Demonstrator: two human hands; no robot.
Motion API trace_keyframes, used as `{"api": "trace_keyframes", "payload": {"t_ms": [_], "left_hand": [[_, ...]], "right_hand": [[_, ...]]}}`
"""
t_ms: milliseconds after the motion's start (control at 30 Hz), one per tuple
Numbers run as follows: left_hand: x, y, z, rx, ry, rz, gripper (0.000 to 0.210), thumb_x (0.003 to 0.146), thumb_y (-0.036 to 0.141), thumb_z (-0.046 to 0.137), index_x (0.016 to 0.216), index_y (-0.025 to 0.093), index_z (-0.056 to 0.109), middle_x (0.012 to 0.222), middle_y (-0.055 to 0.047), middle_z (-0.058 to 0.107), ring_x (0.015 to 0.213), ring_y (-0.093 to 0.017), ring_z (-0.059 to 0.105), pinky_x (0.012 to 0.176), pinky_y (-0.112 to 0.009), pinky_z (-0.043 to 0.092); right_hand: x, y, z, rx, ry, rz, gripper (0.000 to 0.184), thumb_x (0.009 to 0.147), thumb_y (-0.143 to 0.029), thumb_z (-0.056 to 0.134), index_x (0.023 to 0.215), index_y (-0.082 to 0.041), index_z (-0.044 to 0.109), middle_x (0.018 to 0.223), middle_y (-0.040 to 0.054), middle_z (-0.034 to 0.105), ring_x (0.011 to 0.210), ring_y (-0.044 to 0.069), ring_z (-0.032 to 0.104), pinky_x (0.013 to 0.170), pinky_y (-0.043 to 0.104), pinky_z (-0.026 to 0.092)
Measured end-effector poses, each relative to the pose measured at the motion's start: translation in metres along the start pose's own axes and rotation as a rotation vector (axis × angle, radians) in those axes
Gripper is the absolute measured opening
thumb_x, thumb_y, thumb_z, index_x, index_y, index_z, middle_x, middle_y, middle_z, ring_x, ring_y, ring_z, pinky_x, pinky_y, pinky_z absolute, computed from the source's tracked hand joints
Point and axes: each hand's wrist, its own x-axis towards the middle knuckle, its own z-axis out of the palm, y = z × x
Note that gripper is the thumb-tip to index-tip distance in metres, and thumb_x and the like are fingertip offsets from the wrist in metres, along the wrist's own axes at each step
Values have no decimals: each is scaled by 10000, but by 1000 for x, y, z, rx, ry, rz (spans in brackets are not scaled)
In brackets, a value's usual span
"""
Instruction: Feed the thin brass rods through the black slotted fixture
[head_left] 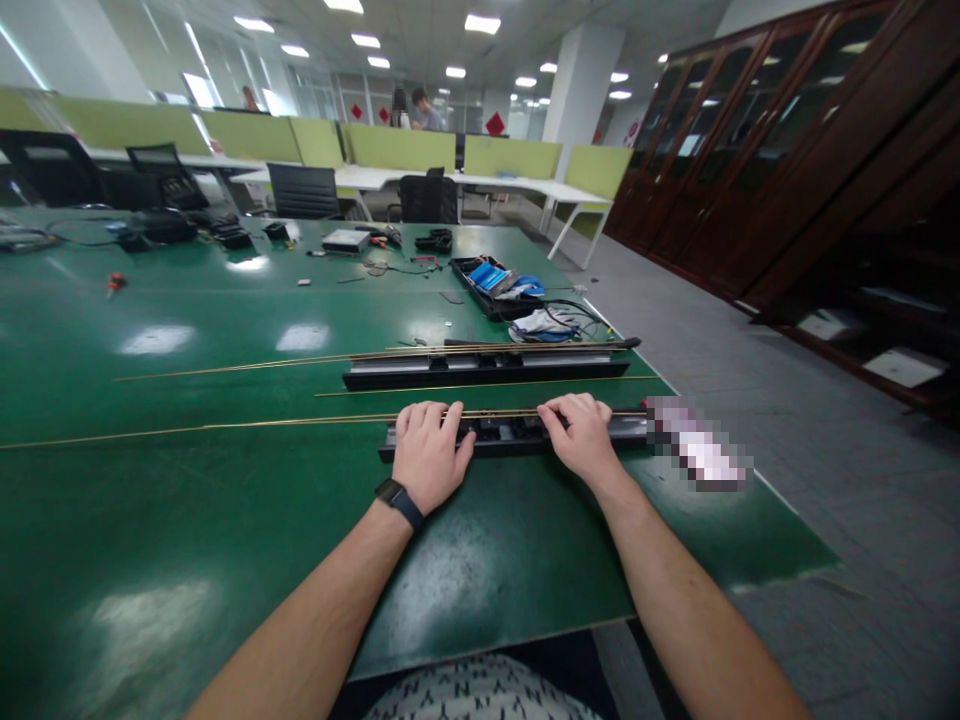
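A long black rail (510, 440) with a channel along its top lies across the green table in front of me. My left hand (431, 452) grips its left part, fingers over the far side and thumb on the near side. Toward the rail's right part, my right hand (579, 432) is closed, thumb and index finger pinched at thin brass-coloured rods (300, 424). Those rods run along the rail's far edge and stick out far to the left. Small dark parts sit in the channel between my hands. My fingertips partly hide the rods.
Behind lies a second black rail (487, 378) with more thin rods on it, and a single rod (480, 387) in front. A pixelated object (697, 440) is at right. Farther back are gloves (547, 324), a black tray (480, 290) and a white box (346, 241).
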Motion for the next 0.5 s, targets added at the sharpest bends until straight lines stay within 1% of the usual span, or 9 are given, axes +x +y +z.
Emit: {"api": "trace_keyframes", "payload": {"t_ms": [267, 500], "left_hand": [[0, 0, 1, 9, -3, 2, 409, 983, 408, 520, 1322, 201, 616, 1183, -143, 671, 1177, -321, 555, 1061, -497, 362], [-1, -1, 3, 4, -2, -8, 403, 976, 410, 533, 1318, 213, 617, 1187, -140, 670, 1174, -318, 557, 1060, -501, 360]], "right_hand": [[0, 2, 0, 9, 18, 24, 272, 981, -368, 526, 778, -227, 640, 874, 35, 725, 946, 219, 572, 906, 409, 282], [0, 0, 0, 5, 11, 6, 300, 990, -456, 531, 840, -244, 681, 896, 32, 730, 959, 221, 572, 913, 409, 281]]}}
